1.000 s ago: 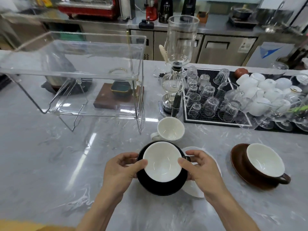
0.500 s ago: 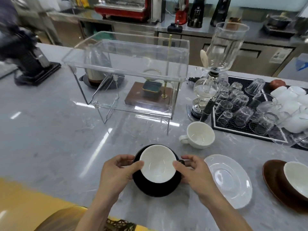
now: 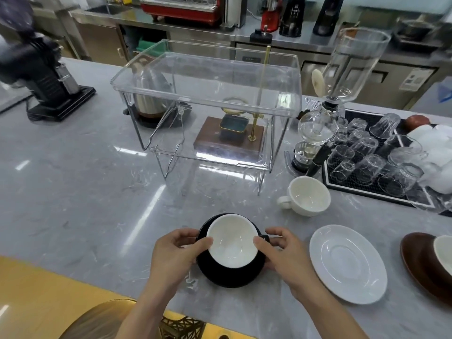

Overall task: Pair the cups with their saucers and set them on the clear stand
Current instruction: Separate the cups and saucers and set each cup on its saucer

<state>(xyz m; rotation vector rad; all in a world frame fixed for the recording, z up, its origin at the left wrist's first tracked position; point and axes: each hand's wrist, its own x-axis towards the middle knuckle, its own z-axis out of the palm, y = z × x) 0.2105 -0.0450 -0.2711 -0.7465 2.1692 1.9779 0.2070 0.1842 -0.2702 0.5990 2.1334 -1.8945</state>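
A black cup (image 3: pixel 232 241) with a white inside sits on a black saucer (image 3: pixel 227 275), both held above the counter near its front edge. My left hand (image 3: pixel 175 253) grips the saucer's left side, thumb on the cup rim. My right hand (image 3: pixel 285 254) grips the right side by the cup handle. The clear stand (image 3: pixel 208 79) with two shelves stands behind, both shelves bare. A white cup (image 3: pixel 307 195) and a white saucer (image 3: pixel 347 263) lie apart on the right. A brown saucer (image 3: pixel 420 263) carrying a cup (image 3: pixel 444 253) is at the right edge.
A glass siphon brewer (image 3: pixel 318 128) stands right of the stand. A black mat (image 3: pixel 347 184) with several upturned glasses lies beyond it. A black grinder (image 3: pixel 41 77) is at the far left. A kettle (image 3: pixel 151 94) and a wooden base (image 3: pixel 227 140) sit behind the stand.
The cup and saucer in both hands have shifted left, away from the white saucer. My view has turned left, bringing the grinder in and the brown set to the edge.
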